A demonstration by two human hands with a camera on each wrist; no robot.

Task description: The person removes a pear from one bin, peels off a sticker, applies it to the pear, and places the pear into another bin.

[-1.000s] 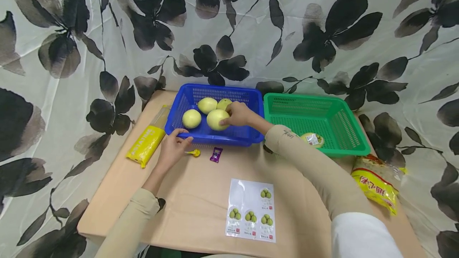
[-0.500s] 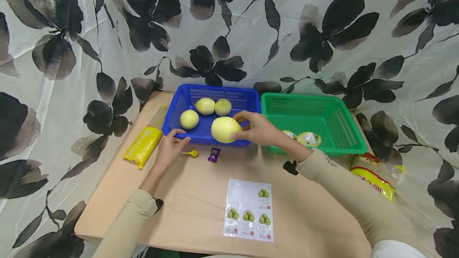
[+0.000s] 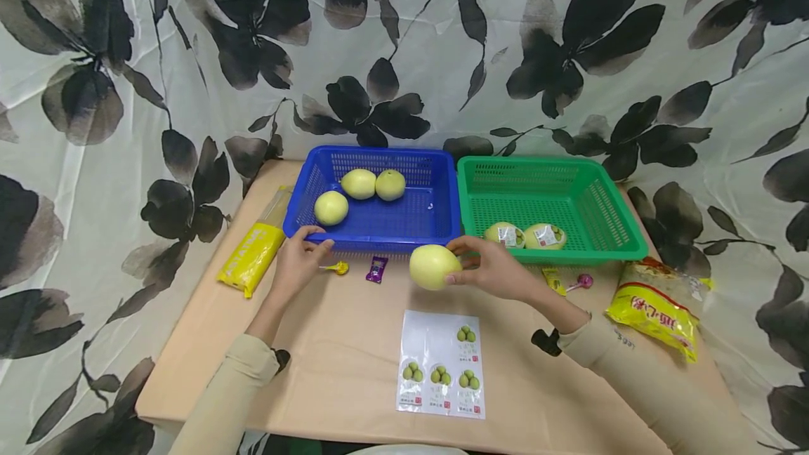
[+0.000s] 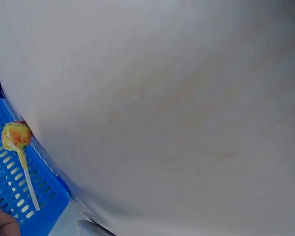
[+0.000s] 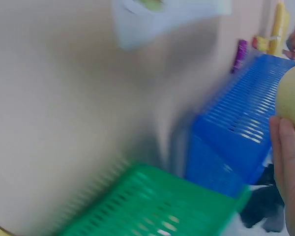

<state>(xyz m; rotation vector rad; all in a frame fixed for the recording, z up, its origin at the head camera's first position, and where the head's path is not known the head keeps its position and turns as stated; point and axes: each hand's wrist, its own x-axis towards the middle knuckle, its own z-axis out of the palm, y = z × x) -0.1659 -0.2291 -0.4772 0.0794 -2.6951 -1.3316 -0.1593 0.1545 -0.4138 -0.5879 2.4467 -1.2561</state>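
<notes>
Fingers (image 3: 468, 243) of the right hand (image 3: 494, 271) are curled around one side of a pale yellow-green fruit (image 3: 433, 267), which is pinched and held over the counter (image 3: 341, 371), in front of the blue basket (image 3: 407, 220) and just beyond the printed sheet (image 3: 430, 328). At its near left corner, the basket's rim is gripped by the left hand (image 3: 300, 258). No sticker can be seen on the sides of the held fruit that show, while two labelled fruits (image 3: 546, 236) lie in the green basket (image 3: 584, 257) and three bare fruits (image 3: 331, 208) in the blue one. The step in hand is judged to be presenting a bare fruit for labelling. Next, the fruit should probably be steadied near the sheet, the left hand freed, and one of the four stickers (image 3: 469, 380) there peeled cleanly.
</notes>
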